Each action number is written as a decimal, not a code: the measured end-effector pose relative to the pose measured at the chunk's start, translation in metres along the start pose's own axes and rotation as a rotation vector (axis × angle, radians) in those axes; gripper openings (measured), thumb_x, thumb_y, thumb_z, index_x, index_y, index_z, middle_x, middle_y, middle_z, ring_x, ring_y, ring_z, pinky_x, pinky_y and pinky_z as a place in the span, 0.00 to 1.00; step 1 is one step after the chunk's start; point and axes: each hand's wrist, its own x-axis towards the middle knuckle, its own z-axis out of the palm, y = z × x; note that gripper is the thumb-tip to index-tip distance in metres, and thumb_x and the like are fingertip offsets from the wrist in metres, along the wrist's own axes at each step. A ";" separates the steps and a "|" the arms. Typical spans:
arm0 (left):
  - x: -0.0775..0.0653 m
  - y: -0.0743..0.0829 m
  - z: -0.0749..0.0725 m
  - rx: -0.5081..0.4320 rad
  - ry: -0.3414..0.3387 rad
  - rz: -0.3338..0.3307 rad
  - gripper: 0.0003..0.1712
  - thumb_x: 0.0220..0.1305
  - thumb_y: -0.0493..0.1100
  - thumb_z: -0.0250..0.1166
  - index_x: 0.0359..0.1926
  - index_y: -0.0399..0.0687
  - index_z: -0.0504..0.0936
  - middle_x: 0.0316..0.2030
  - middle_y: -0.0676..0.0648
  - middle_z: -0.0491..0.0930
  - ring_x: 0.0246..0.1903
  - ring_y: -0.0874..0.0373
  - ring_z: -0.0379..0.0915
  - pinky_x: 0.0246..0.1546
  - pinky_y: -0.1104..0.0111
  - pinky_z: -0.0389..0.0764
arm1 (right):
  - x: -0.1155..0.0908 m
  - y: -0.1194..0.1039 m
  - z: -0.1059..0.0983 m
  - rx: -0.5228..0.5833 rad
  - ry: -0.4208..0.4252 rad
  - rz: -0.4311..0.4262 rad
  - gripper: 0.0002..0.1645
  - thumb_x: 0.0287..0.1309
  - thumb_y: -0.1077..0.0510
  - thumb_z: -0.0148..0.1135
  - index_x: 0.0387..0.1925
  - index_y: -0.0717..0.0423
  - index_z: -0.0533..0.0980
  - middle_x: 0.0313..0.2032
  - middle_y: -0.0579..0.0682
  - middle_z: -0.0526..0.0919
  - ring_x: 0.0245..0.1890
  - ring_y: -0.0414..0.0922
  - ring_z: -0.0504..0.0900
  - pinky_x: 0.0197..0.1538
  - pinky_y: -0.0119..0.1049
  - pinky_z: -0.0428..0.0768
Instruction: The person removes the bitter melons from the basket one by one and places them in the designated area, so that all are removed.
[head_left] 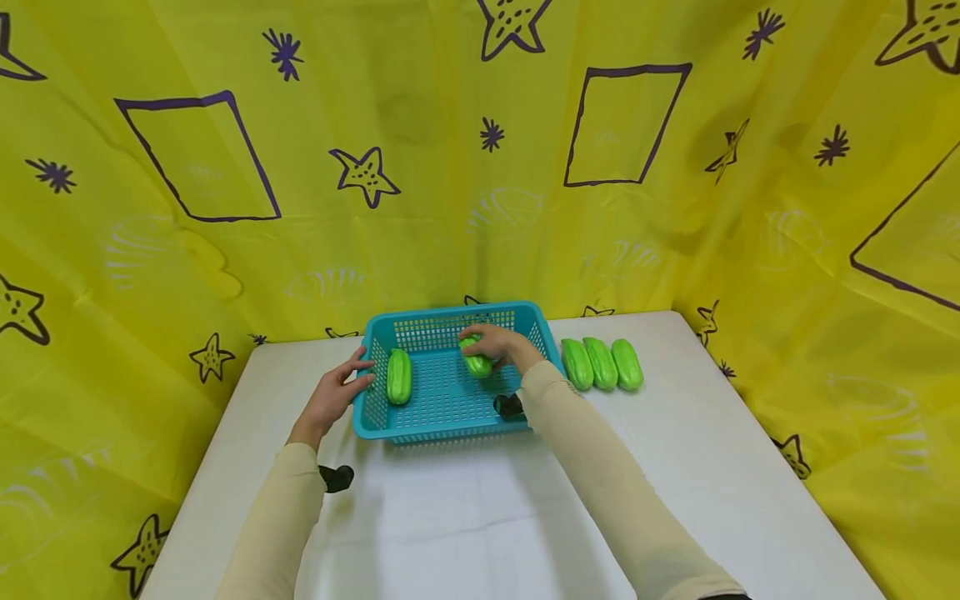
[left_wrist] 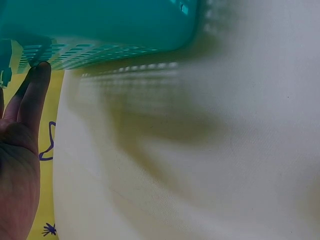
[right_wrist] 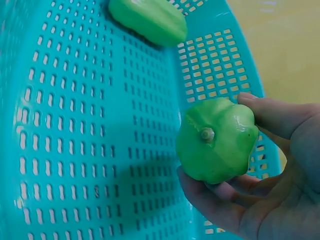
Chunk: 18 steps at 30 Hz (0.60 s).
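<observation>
A blue-green plastic basket (head_left: 448, 435) with slotted walls stands on the table. My right hand (head_left: 495, 343) is over its right half, thumb and fingers wrapped round a ridged green vegetable (head_left: 478, 365). The right wrist view shows the stem end of this vegetable (right_wrist: 215, 142) between thumb and fingers. Along the basket's left wall lies a second green vegetable (head_left: 399, 377), also visible in the right wrist view (right_wrist: 150, 21). With fairly straight fingers, my left hand (head_left: 335, 393) touches the basket's left side; the left wrist view catches part of that hand (left_wrist: 20, 160) near the slotted wall.
Three more green vegetables (head_left: 602, 364) lie side by side right of the basket on the white table (head_left: 450, 517). A yellow patterned curtain (head_left: 450, 242) hangs close behind the basket and along both sides of the table.
</observation>
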 end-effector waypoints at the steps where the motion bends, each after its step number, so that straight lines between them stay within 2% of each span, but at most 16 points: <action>1: 0.000 0.000 0.000 0.001 0.000 0.002 0.28 0.72 0.50 0.59 0.66 0.40 0.71 0.77 0.55 0.45 0.75 0.44 0.34 0.67 0.47 0.61 | -0.001 0.000 -0.001 -0.004 0.001 -0.002 0.29 0.71 0.57 0.55 0.71 0.51 0.64 0.68 0.61 0.59 0.53 0.58 0.74 0.54 0.56 0.78; 8: -0.001 0.001 0.001 -0.002 0.000 -0.008 0.27 0.72 0.50 0.59 0.66 0.40 0.71 0.77 0.55 0.45 0.75 0.45 0.35 0.65 0.47 0.64 | -0.014 -0.002 -0.013 -0.006 0.011 -0.028 0.27 0.71 0.57 0.55 0.69 0.50 0.67 0.64 0.62 0.63 0.45 0.53 0.76 0.46 0.49 0.81; 13: -0.001 0.002 0.001 -0.010 -0.002 -0.008 0.28 0.72 0.50 0.58 0.66 0.40 0.71 0.77 0.55 0.45 0.75 0.44 0.35 0.64 0.47 0.66 | -0.026 -0.001 -0.020 -0.044 0.047 -0.106 0.25 0.70 0.57 0.56 0.66 0.51 0.70 0.59 0.63 0.68 0.37 0.49 0.77 0.38 0.45 0.82; 16: 0.000 0.002 0.001 -0.014 -0.004 -0.008 0.28 0.72 0.50 0.58 0.66 0.40 0.70 0.77 0.56 0.44 0.75 0.45 0.36 0.63 0.47 0.67 | -0.035 -0.001 -0.024 -0.090 0.088 -0.161 0.24 0.70 0.57 0.55 0.65 0.53 0.70 0.61 0.63 0.68 0.39 0.51 0.76 0.38 0.44 0.80; 18: 0.000 0.002 0.000 -0.014 -0.003 -0.009 0.28 0.72 0.50 0.58 0.66 0.40 0.70 0.76 0.56 0.44 0.75 0.45 0.36 0.63 0.47 0.67 | -0.041 0.000 -0.026 -0.116 0.112 -0.192 0.24 0.71 0.56 0.55 0.65 0.54 0.70 0.64 0.62 0.67 0.46 0.53 0.75 0.40 0.43 0.78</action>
